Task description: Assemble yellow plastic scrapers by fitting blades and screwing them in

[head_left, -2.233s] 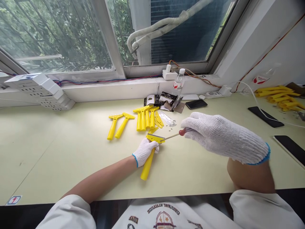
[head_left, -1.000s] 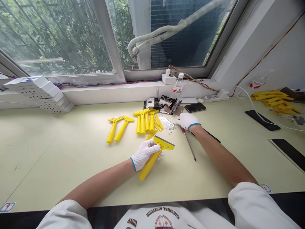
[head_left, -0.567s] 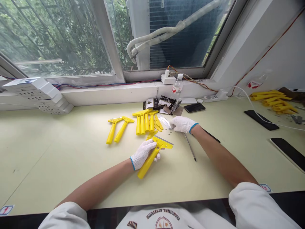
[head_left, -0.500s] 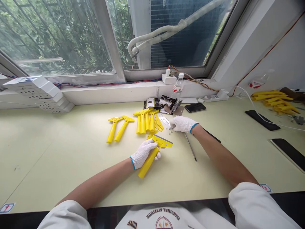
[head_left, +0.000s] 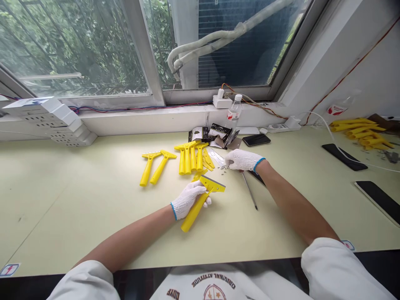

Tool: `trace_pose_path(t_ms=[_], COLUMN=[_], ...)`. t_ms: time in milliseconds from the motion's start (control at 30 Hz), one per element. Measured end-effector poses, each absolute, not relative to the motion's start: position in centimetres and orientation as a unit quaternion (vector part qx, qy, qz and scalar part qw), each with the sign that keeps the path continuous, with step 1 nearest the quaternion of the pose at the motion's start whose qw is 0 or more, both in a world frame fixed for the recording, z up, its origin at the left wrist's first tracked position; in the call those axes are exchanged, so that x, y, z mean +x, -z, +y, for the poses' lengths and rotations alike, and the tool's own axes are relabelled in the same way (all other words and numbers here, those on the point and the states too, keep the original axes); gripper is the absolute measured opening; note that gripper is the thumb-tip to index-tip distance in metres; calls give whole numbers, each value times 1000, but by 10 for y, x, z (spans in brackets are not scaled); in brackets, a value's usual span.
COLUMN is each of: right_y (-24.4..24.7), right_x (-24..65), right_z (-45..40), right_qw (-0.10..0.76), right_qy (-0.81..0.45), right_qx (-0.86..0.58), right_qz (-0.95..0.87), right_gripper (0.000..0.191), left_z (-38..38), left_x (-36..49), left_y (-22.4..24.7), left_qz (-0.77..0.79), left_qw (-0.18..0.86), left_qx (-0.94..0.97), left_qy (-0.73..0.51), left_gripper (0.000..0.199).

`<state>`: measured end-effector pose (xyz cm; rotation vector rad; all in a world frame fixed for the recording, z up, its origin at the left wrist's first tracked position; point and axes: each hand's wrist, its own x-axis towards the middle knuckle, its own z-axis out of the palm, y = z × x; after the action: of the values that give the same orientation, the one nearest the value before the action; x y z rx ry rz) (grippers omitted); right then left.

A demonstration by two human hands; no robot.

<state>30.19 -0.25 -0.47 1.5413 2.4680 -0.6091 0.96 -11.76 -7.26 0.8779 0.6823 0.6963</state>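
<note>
My left hand [head_left: 188, 200], in a white knitted glove, is wrapped round a yellow scraper [head_left: 194, 212] whose wide head carries a metal blade. My right hand [head_left: 243, 160], also gloved, has its fingers pinched together beside small metal screws [head_left: 223, 168]; what they hold, if anything, is hidden. Behind the screws lie thin blades [head_left: 215, 156]. A screwdriver [head_left: 250, 191] points toward the front edge, its handle mostly under my right hand. Several yellow scrapers [head_left: 187, 159] are grouped behind my left hand, and two more [head_left: 146, 168] lie farther left.
Black packaging [head_left: 218, 134], a water bottle [head_left: 234, 111] and a phone [head_left: 256, 140] stand or lie at the back. White boxes [head_left: 58, 121] are stacked at the back left. At the right are dark flat objects [head_left: 344, 157] and more yellow parts [head_left: 362, 131].
My right hand has shifted slightly to the right over the screws, its fingers now pointing lower. The scraper in my left hand has barely moved.
</note>
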Motion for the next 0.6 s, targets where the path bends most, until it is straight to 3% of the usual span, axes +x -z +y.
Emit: trace_pose_path(t_ms=[233, 600], right_y=[6, 12], right_x=[291, 281], right_z=[-1, -2], right_qw=[94, 161], right_qy=[181, 118], right_qx=[509, 528], right_qz=[836, 826], right_gripper=[18, 22], left_z=[-121, -123], left_x=[10, 11], left_y=[70, 63], left_qz=[337, 325], left_qw=[792, 742], left_qx=[406, 503], left_qy=[-307, -300], left_gripper=[29, 38])
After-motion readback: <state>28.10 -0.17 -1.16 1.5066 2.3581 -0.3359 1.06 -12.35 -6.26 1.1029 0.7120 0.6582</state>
